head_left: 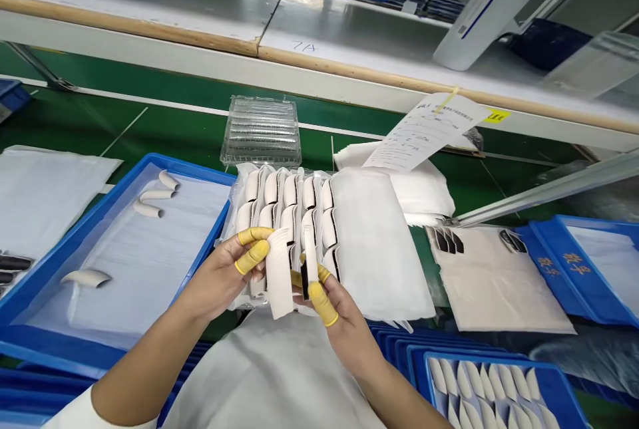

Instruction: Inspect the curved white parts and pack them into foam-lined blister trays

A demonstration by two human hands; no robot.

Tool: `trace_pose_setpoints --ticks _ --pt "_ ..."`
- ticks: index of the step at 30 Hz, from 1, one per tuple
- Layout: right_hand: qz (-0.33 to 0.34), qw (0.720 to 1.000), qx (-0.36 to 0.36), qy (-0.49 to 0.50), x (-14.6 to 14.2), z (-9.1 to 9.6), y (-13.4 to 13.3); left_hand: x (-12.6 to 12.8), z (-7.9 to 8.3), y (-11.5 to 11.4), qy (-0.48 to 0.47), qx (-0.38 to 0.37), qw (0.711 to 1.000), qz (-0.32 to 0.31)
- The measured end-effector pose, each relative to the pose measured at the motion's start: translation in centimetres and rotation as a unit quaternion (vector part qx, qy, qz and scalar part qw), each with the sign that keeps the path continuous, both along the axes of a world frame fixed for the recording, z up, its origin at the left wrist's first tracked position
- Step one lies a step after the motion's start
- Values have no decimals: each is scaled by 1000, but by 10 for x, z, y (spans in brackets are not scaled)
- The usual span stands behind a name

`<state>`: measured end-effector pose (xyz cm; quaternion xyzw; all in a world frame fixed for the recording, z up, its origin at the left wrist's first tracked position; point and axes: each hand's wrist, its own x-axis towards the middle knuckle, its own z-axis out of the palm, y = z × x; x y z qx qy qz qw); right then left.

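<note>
Yellow finger cots cover several fingertips on both hands. Between finger and thumb, my left hand (234, 269) pinches a cream, slightly curved strip (279, 283) with a textured face, held upright. Beside it, my right hand (334, 302) grips a second curved piece (310, 253), seen edge-on, cream on one side and black on the other. The two pieces are close together but apart. Right behind my hands lies a tray of curved pieces (271, 187), set in rows with black inner sides showing. A white sheet (379, 243) adjoins the tray on the right.
At left, a blue tray (194, 283) holds several loose cream pieces (86, 277). A clear ribbed plastic tray (261, 130) lies behind. To the right are a cream sheet (499, 283) with black pieces and a filled blue tray (564, 392). A raised shelf (200, 10) crosses the back.
</note>
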<state>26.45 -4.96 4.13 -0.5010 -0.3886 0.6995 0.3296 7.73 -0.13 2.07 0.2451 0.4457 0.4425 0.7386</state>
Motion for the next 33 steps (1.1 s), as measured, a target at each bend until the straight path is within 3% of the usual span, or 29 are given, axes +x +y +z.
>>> trace_pose_setpoints --ticks 8,13,20,26,33 --pt "26 993 -75 86 -7 0 -5 11 2 -3 -20 -9 1000 22" --pt "35 992 -74 93 -9 1 -3 8 1 -7 -15 25 999 15" --pt "25 993 -57 102 -9 5 1 7 3 -8 79 151 985 5" --pt "6 994 -57 95 -8 3 2 5 4 -2 173 192 966 5" --pt "14 996 -56 70 -7 -1 -2 7 6 1 211 216 953 24"
